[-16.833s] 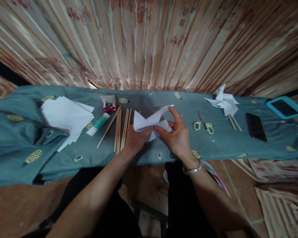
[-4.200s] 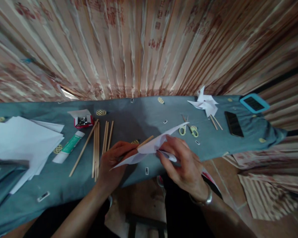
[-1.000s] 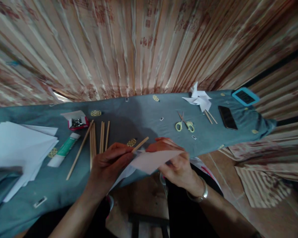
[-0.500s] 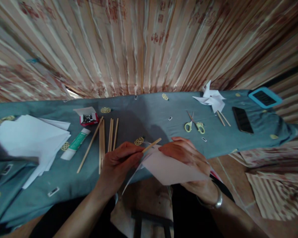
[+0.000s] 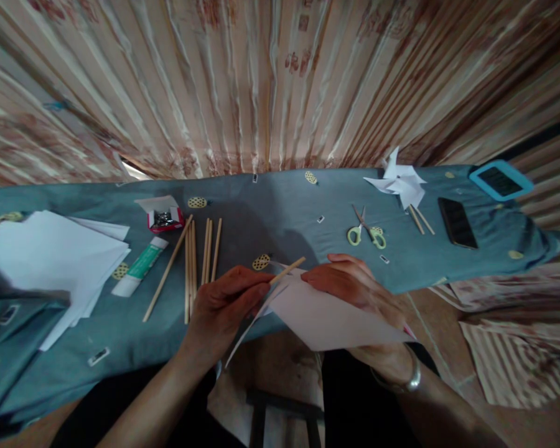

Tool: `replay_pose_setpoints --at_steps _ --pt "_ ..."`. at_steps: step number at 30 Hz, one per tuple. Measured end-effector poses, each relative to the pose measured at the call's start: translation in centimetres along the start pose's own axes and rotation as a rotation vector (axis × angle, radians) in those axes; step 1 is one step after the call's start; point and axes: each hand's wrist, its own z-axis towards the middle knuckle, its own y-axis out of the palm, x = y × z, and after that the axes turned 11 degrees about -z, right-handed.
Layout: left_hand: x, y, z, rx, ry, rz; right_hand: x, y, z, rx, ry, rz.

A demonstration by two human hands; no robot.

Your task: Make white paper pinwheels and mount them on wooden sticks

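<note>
My left hand [image 5: 231,305] pinches a thin wooden stick [image 5: 289,269], whose free end points up and to the right. My right hand [image 5: 354,292] grips a white paper pinwheel [image 5: 326,317] that hangs over the table's front edge. The stick's tip lies against the back or middle of the pinwheel; the exact contact point is hidden by paper and fingers. Left of my hands, several wooden sticks [image 5: 208,249] lie on the cloth. A finished-looking paper pinwheel [image 5: 401,180] rests at the back right with two sticks under it.
A teal cloth [image 5: 280,218] covers the table. On it lie a paper stack [image 5: 51,255], a glue stick [image 5: 140,266], an open red box of small metal pins [image 5: 165,218], scissors [image 5: 364,230], a black phone [image 5: 457,223] and a blue-framed device [image 5: 501,180]. A curtain [image 5: 242,87] hangs behind.
The view has shifted slightly. My hands stay nearly in place, with the stick and pinwheel held as before; the paper's right corner sticks out a little farther right.
</note>
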Motion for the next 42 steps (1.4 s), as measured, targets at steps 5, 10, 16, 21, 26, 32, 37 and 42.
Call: replay_pose_setpoints --at_steps 5,10,16,21,26,32,37,42 --pt "0.18 0.05 -0.08 -0.014 -0.013 0.045 -0.04 0.25 -0.07 0.037 -0.021 -0.040" --pt "-0.02 0.08 -0.16 0.003 0.017 0.037 -0.04 0.47 -0.23 0.035 -0.052 -0.162" --pt "0.00 0.08 -0.33 -0.001 -0.001 0.033 -0.03 0.55 -0.44 0.040 -0.016 -0.136" --pt "0.03 0.12 -0.30 -0.006 -0.001 0.015 -0.15 0.36 -0.15 0.018 -0.042 -0.161" --pt "-0.13 0.11 -0.25 0.002 0.004 -0.002 -0.29 0.15 0.07 0.015 -0.041 -0.186" --pt "-0.21 -0.02 -0.28 -0.020 0.017 0.006 -0.28 0.34 -0.09 0.038 -0.039 -0.199" --pt "-0.32 -0.06 -0.31 -0.032 0.051 0.003 -0.32 0.15 0.04 0.029 -0.054 -0.216" --pt "-0.44 -0.11 -0.33 -0.031 0.073 0.011 -0.39 -0.27 0.25 -0.017 -0.061 -0.268"
